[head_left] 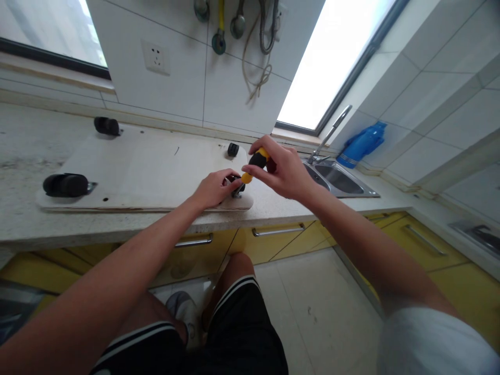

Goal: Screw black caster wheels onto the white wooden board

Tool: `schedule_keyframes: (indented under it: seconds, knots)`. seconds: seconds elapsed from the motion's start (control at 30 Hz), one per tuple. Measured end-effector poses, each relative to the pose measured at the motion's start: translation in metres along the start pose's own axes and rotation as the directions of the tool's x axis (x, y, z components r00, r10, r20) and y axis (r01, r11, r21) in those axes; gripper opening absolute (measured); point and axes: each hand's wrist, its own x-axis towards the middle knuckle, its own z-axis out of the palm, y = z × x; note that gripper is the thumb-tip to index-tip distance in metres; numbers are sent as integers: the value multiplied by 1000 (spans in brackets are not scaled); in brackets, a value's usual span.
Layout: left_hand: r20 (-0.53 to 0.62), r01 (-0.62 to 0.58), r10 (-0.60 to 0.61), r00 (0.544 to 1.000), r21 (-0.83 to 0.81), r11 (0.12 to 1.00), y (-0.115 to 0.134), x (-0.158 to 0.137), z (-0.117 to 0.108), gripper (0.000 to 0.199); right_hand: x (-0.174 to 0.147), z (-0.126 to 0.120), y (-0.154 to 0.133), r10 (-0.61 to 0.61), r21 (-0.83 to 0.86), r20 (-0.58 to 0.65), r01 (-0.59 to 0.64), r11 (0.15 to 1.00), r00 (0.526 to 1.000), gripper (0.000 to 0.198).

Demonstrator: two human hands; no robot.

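A white board with rounded corners lies on the countertop, black casters fixed near its corners. My right hand grips a screwdriver with a yellow and black handle, held tilted above the board's near right corner. Beside its tip, my left hand has its fingers closed on the near right caster, mostly covered by the fingers. Behind it stands the far right caster. At the board's left end are the far left caster and the near left caster.
A steel sink with a faucet sits to the right, a blue bundle behind it. Pipes and a yellow hose hang on the tiled wall by a socket. Yellow drawers line the counter's front.
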Motion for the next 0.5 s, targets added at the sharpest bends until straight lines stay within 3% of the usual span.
schedule_keyframes:
  seconds: [0.07, 0.17, 0.27, 0.33, 0.43, 0.5]
  knots:
    - [-17, 4, -4, 1000, 24, 1000, -2, 1, 1, 50, -3, 6, -4, 58, -78, -98, -65, 995, 994, 35]
    - [-27, 17, -16, 1000, 54, 998, -3, 2, 3, 39, -5, 4, -12, 12, -212, -11, -14, 977, 1000, 34]
    - [-25, 17, -16, 1000, 44, 999, -2, 2, 4, 31, -5, 4, -14, -132, -87, 50, 136, 987, 990, 32]
    - [-29, 18, -17, 999, 36, 999, -1, 2, 4, 29, -5, 10, -10, -172, 1, -77, 172, 985, 982, 25]
    - [-34, 27, -26, 999, 35, 999, 0, 1, 3, 31, -2, 17, -2, -140, -54, -245, 130, 990, 959, 29]
    - [-30, 40, -39, 999, 39, 998, 1, 1, 2, 31, 2, 14, 3, -152, -47, -150, 146, 988, 977, 29]
